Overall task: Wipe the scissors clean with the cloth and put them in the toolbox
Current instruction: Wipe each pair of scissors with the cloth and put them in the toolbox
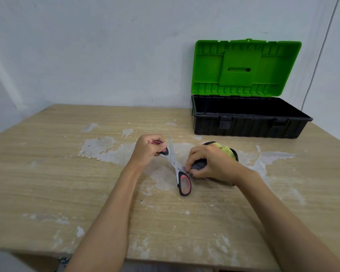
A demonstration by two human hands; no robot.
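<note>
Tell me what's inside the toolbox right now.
The toolbox stands open, its green lid raised against the wall. The visible inner walls are bare black plastic and nothing shows inside, but the front wall hides the floor. The scissors are on the table, in both hands.

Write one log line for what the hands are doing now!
left hand: holds scissors handle | right hand: cloth on blade | toolbox: open

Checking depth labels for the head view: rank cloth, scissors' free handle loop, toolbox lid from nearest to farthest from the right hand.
1. cloth: bunched in the right hand itself, touching it.
2. free handle loop of the scissors: just left of and below the hand, on the table.
3. toolbox lid: standing open against the wall, far behind and to the right.
</note>
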